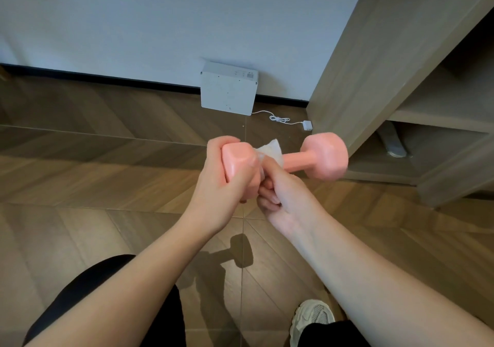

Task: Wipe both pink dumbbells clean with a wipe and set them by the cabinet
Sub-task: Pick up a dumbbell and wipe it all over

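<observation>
Slippage was the risk: the left hand (213,194) gripped one head of the pink dumbbell (324,157) in mid-air, just left of the cabinet (361,66). The right hand (283,202) pinched the wipe (271,149) round its handle. A dampened head could have dropped onto the shoe (310,317).

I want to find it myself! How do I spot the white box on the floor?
Look along the pale wall to its dark baseboard, left of the wooden cabinet. The white box stands there; it alone trails a thin white cable.
</observation>
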`<state>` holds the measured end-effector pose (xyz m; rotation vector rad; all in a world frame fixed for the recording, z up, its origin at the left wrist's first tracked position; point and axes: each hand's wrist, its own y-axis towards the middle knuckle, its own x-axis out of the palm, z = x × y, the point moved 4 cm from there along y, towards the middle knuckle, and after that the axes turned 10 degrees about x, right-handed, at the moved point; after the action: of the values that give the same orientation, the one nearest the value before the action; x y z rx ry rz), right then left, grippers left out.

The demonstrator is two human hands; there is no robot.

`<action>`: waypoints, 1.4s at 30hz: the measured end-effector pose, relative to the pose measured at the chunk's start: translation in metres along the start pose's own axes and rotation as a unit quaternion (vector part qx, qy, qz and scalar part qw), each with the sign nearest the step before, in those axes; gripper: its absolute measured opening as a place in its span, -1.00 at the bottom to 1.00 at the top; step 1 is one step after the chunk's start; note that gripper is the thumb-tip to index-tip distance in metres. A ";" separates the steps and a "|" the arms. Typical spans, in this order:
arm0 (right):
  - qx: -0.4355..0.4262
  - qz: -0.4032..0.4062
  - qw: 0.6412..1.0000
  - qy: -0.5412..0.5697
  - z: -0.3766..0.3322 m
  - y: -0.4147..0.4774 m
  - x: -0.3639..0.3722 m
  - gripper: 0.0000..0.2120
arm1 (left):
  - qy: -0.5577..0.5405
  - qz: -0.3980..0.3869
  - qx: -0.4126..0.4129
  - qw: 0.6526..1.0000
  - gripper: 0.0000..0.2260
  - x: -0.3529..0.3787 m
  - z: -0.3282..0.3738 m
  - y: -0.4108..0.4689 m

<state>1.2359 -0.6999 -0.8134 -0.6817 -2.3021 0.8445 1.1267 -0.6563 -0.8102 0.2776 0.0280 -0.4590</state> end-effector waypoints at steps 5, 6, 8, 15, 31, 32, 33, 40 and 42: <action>-0.092 0.011 0.986 -0.141 -0.008 -0.004 0.000 -0.73 | -0.135 0.016 -0.160 0.978 -0.34 -0.001 -0.016 0.001; -0.113 0.006 0.979 -0.169 -0.009 -0.006 0.000 -0.73 | -0.156 0.006 -0.193 0.969 -0.31 -0.002 -0.018 0.000; -0.150 -0.015 0.964 -0.220 -0.010 -0.009 0.001 -0.80 | -0.214 -0.016 -0.254 0.943 -0.32 -0.003 -0.021 -0.004; -0.232 -0.066 0.898 -0.367 -0.010 -0.013 0.000 -0.83 | -0.389 -0.114 -0.466 0.786 -0.36 -0.009 -0.021 -0.019; -0.084 -0.073 0.985 -0.130 -0.021 -0.012 0.013 -0.81 | -0.001 -0.038 0.169 0.985 -0.53 -0.017 0.002 -0.001; -0.091 -0.073 0.984 -0.137 -0.023 -0.012 0.014 -0.82 | -0.020 -0.025 0.125 0.992 -0.60 -0.017 0.000 0.005; -0.099 -0.071 0.981 -0.150 -0.025 -0.012 0.014 -0.83 | -0.073 0.002 0.049 0.996 -0.73 -0.019 -0.001 0.008; -0.187 -0.074 0.938 -0.282 -0.029 -0.016 0.019 -0.92 | -0.364 -0.138 -0.209 0.897 -0.39 -0.020 -0.008 0.004; -0.185 -0.078 0.946 -0.255 -0.028 -0.016 0.020 -0.92 | -0.331 -0.116 -0.151 0.924 -0.42 -0.021 -0.005 0.006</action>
<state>1.2372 -0.6868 -0.7777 -0.4555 -2.9851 0.5604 1.1105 -0.6407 -0.8114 -0.1984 -0.5319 -0.7570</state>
